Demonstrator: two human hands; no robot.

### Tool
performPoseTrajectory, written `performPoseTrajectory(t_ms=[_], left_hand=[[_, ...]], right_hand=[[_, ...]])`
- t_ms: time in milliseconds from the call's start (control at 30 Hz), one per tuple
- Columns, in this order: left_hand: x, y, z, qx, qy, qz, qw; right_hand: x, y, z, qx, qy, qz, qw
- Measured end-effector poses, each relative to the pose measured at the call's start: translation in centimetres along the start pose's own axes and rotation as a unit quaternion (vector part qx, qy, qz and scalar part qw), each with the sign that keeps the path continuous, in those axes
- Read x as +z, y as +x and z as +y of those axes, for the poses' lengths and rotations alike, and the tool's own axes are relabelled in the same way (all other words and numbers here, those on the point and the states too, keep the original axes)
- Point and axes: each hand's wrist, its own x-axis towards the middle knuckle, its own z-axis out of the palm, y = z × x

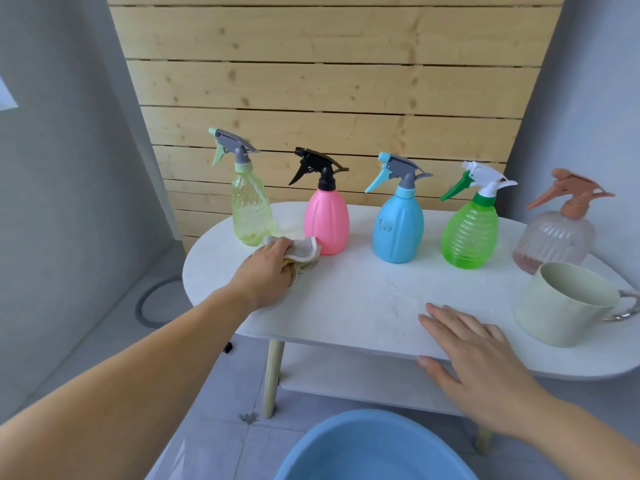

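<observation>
Between the pale yellow-green clear spray bottle (250, 206) and pink plastic one (326, 220), the left hand (266, 271) clutches a crumpled beige cloth (304, 252) on the white oval table (363, 296), while the right hand (474, 355) lies spread flat on the table's near edge.

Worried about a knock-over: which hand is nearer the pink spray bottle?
Left. The left hand grips the cloth beside the pink spray bottle; the right hand lies flat at the table's near edge.

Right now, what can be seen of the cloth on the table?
The cloth is a small beige rag with a stitched hem and a yellowish patch, soft and bunched into folds. It lies on the white table before the pale green bottle and the pink bottle; whether it touches them is unclear. The left hand grips it, fingers curled over its near part.
</observation>
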Motion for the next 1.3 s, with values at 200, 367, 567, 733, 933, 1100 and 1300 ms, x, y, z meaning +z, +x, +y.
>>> performPoseTrajectory(t_ms=[200,367,567,733,933,1100,1300], left_hand=[[0.2,0.2,-0.5,0.078,0.019,0.002,0.997],[1.0,-1.2,1.1,0.143,0.012,-0.012,0.990],[2.8,-2.7,3.1,0.162,0.014,-0.002,0.987],[3.6,-3.0,5.4,0.113,0.069,-0.003,0.991],[1.7,-4.4,5.9,0.068,0.088,-0.058,0.992],[-1.2,-3.2,5.9,0.003,-0.056,-0.069,0.996],[-0.3,2.1,4.4,-0.097,-0.274,-0.011,0.957]], right_hand=[[0.6,0.0,0.4,-0.001,-0.026,0.021,0.999],[0.8,0.0,0.4,-0.009,-0.016,0.024,1.000],[0.6,-0.1,0.3,-0.003,-0.008,0.014,1.000],[0.6,-0.2,0.5,-0.008,-0.010,0.014,1.000],[-0.3,0.3,-0.3,-0.008,0.044,0.010,0.999],[-4.6,4.1,-3.6,0.048,0.349,0.020,0.936],[-6.4,14.5,-9.4,0.058,0.530,0.002,0.846]])
